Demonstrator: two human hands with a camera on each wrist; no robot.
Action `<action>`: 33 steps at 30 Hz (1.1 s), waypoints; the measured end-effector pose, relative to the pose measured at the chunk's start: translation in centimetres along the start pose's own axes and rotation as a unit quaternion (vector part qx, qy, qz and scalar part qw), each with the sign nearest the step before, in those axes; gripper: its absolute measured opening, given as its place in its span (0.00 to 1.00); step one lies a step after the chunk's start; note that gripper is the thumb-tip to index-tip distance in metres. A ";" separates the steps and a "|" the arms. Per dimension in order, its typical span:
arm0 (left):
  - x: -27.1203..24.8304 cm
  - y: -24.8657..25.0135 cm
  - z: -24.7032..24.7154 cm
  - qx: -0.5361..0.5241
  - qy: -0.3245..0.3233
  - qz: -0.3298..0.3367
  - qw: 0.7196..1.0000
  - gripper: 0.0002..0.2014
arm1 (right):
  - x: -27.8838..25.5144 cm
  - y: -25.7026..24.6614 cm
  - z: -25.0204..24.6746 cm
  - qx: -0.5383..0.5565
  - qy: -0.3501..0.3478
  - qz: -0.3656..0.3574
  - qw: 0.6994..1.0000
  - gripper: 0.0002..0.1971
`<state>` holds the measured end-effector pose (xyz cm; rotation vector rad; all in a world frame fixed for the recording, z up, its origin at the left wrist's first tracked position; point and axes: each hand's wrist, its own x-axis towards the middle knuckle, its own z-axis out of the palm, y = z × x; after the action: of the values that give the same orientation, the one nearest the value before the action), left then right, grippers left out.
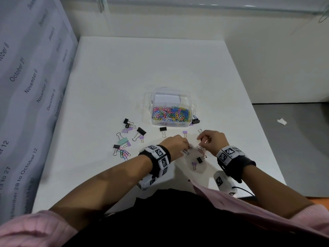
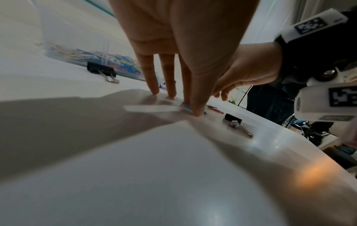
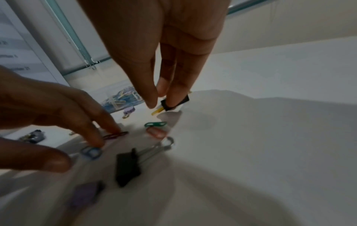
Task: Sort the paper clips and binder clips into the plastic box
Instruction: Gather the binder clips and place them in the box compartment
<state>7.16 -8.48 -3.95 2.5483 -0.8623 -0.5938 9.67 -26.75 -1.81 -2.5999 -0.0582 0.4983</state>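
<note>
The clear plastic box (image 1: 170, 120) holds several coloured paper clips in its near compartment. My right hand (image 1: 199, 139) (image 3: 158, 104) hovers just in front of it and pinches a yellow paper clip (image 3: 157, 111) between thumb and fingers. My left hand (image 1: 187, 147) (image 2: 191, 107) reaches down beside it with straight fingers. Its fingertips touch a blue paper clip (image 3: 91, 152) and a dark red one (image 3: 115, 135) lying on the table. Green (image 3: 155, 124) and pink (image 3: 156, 132) paper clips and a black binder clip (image 1: 199, 160) (image 3: 127, 166) lie between the hands.
Several binder clips (image 1: 131, 134) and a small heap of paper clips (image 1: 124, 153) lie to the left. One black binder clip (image 1: 162, 129) sits before the box, another (image 1: 195, 121) at its right corner. A printed paper wall (image 1: 26, 86) borders the table's left side.
</note>
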 end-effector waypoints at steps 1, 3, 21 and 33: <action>0.2 0.1 0.2 -0.006 0.009 0.006 1.000 0.13 | 0.2 0.1 -0.2 -0.003 0.007 -0.005 1.000 0.10; 0.3 0.3 0.5 -0.023 0.028 0.006 0.999 0.09 | 0.7 0.5 -0.4 -0.030 -0.005 0.000 1.000 0.11; -0.6 0.7 0.2 -0.107 0.040 -0.076 0.990 0.10 | 0.6 1.0 -0.6 -0.086 -0.116 -0.096 0.985 0.30; -0.6 0.3 -1.3 -0.085 -0.043 -0.124 0.988 0.11 | -0.3 1.2 -0.6 -0.052 -0.094 -0.075 0.991 0.06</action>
<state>7.23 -8.07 -2.54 2.5051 -0.4997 -0.8205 9.52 -28.10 -1.82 -2.6151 -0.3481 0.7001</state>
